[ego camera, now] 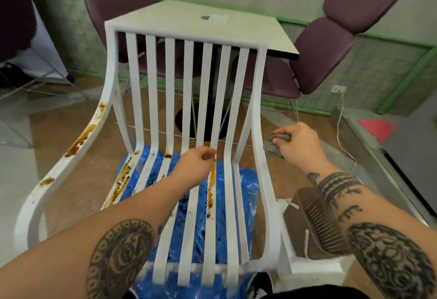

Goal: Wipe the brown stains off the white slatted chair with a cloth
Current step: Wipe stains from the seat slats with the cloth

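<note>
Right hand (299, 144) grips a bunched grey cloth (274, 145), fingers curled round it, just outside the chair's right arm rail (259, 131). Left hand (196, 165) hangs over the seat with its fingers curled in, their tips at the top of a stained slat (211, 189); whether it pinches that slat or only touches it cannot be told.

The white slatted chair (189, 36) stands straight ahead of the person, backrest away, its slats running lengthwise from the front edge up toward the top rail. The nearest brown stain streaks down that middle slat, along the slat's long axis. It lies to the left of the cloth, across the right arm rail and two clean slats. Heavier stains (120, 180) cover the leftmost seat slats, and more run along the left arm rail (82, 137), farthest from the cloth. The left hand is nearer every stain, but the cloth is in the right, so the wipe probably calls for a reach leftward over the rail and strokes along the slat.

A blue plastic sheet (246, 187) lies beneath the seat. Beyond are a white counter (260, 31) and purple chairs (331, 46).

No brand, label or readable writing shows; the forearm tattoos are patterns only.
</note>
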Motion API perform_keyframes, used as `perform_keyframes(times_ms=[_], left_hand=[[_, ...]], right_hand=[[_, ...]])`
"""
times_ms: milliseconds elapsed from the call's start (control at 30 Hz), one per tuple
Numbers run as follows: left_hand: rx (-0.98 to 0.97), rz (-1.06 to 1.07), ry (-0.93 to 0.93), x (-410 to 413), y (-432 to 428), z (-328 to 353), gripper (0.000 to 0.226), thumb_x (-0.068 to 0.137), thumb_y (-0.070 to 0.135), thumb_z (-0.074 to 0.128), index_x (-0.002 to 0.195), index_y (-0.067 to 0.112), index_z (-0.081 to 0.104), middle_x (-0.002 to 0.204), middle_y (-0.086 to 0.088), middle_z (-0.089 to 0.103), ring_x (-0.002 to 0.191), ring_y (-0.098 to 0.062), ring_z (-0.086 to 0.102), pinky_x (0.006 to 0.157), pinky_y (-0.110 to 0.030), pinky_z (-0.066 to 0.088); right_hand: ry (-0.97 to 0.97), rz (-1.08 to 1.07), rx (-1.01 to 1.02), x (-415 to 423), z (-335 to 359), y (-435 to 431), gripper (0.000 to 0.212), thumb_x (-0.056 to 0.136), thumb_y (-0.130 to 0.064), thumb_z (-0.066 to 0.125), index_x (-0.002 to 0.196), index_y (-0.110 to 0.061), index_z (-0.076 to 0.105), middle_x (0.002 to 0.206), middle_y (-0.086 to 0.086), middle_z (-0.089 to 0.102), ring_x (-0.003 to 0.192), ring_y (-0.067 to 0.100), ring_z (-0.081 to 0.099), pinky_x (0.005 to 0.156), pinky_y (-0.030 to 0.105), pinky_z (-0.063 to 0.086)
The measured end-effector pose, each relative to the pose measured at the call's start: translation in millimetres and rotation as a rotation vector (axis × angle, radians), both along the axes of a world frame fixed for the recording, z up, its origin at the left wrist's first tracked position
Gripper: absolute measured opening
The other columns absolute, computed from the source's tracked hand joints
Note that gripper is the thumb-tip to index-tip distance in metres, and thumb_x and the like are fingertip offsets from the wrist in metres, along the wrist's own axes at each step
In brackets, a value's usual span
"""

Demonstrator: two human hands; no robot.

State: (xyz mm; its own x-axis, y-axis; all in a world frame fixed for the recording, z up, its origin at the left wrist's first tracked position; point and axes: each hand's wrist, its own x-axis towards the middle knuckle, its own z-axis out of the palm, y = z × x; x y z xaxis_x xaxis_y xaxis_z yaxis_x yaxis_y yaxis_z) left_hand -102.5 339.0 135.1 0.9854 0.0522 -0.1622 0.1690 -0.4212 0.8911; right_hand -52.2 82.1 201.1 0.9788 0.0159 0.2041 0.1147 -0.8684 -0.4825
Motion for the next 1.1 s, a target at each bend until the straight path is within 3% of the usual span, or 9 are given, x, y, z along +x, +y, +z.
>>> perform_keyframes(times_ms=[200,367,500,567,633,733,833,933,1100], left_hand=[[-0.342,0.009,-0.043,-26.0,-9.9,60.1,0.025,0.098,0.04,0.061,0.116,0.025,0.068,0.11,-0.001,0.073,0.105,-0.023,0.067,0.088,-0.044,0.06],[-0.512,0.064,-0.105,-46.7,-7.5,92.2,0.016,0.1,0.027,0.06,0.112,0.018,0.065,0.107,-0.008,0.074,0.097,-0.023,0.073,0.085,-0.043,0.062],[-0.574,0.088,-0.078,-62.4,4.7,109.3,0.009,0.102,0.02,0.054,0.099,0.014,0.06,0.101,-0.01,0.067,0.094,-0.029,0.067,0.069,-0.038,0.059],[-0.578,0.078,-0.083,-70.9,10.0,118.5,0.012,0.102,0.02,0.05,0.093,0.016,0.058,0.095,-0.009,0.062,0.087,-0.027,0.062,0.065,-0.037,0.055],[-0.552,0.062,-0.112,-78.4,14.0,126.8,0.013,0.101,0.02,0.05,0.091,0.018,0.059,0.093,-0.008,0.061,0.086,-0.026,0.06,0.069,-0.038,0.053],[-0.516,0.03,-0.134,-91.4,18.8,140.2,0.009,0.1,0.021,0.053,0.097,0.017,0.06,0.098,-0.011,0.065,0.089,-0.028,0.063,0.071,-0.039,0.053],[-0.438,0.024,-0.191,-102.8,24.2,153.8,0.008,0.099,0.02,0.058,0.105,0.016,0.062,0.101,-0.013,0.069,0.089,-0.028,0.068,0.073,-0.039,0.058],[-0.284,0.106,-0.269,-115.0,33.9,165.5,0.01,0.096,0.022,0.065,0.106,0.022,0.065,0.102,-0.01,0.071,0.092,-0.026,0.071,0.076,-0.043,0.063],[-0.131,0.165,-0.254,-133.0,43.2,176.1,0.01,0.095,0.024,0.067,0.105,0.022,0.068,0.101,-0.009,0.074,0.089,-0.025,0.073,0.065,-0.034,0.063]], right_hand=[[-0.058,0.15,0.32,-44.1,44.8,64.3,0.015,0.091,-0.031,0.071,0.103,-0.026,0.077,0.092,-0.011,0.069,0.081,-0.002,0.062,0.053,0.003,0.042],[0.007,0.19,0.624,-79.1,54.5,98.3,0.007,0.094,-0.031,0.066,0.094,-0.029,0.073,0.09,-0.009,0.072,0.087,0.008,0.069,0.068,0.023,0.056],[0.214,0.131,0.904,-97.6,61.8,102.8,0.029,0.099,-0.036,0.058,0.082,-0.02,0.076,0.075,0.0,0.073,0.077,0.022,0.07,0.073,0.04,0.061],[0.171,0.158,0.807,-101.0,61.4,98.9,0.028,0.096,-0.037,0.062,0.085,-0.016,0.076,0.072,-0.001,0.067,0.074,0.021,0.064,0.072,0.04,0.058],[0.122,0.224,0.708,-106.7,62.8,94.7,0.02,0.095,-0.038,0.064,0.102,-0.021,0.074,0.09,-0.003,0.07,0.085,0.016,0.065,0.073,0.032,0.056],[0.26,0.394,0.786,-117.8,65.1,93.9,0.039,0.096,-0.043,0.063,0.13,-0.025,0.062,0.117,-0.004,0.068,0.107,0.013,0.066,0.087,0.029,0.057],[0.296,0.454,0.72,-131.3,71.6,98.0,0.027,0.098,-0.04,0.061,0.115,-0.021,0.069,0.103,-0.003,0.075,0.095,0.01,0.07,0.078,0.023,0.056],[0.188,0.351,0.669,-138.8,82.4,99.8,0.02,0.095,-0.038,0.066,0.096,-0.02,0.074,0.089,0.0,0.076,0.086,0.017,0.071,0.076,0.032,0.061],[0.055,0.264,0.498,-146.4,97.9,102.8,0.014,0.094,-0.037,0.067,0.096,-0.024,0.072,0.089,-0.007,0.072,0.083,0.009,0.067,0.065,0.02,0.051]])
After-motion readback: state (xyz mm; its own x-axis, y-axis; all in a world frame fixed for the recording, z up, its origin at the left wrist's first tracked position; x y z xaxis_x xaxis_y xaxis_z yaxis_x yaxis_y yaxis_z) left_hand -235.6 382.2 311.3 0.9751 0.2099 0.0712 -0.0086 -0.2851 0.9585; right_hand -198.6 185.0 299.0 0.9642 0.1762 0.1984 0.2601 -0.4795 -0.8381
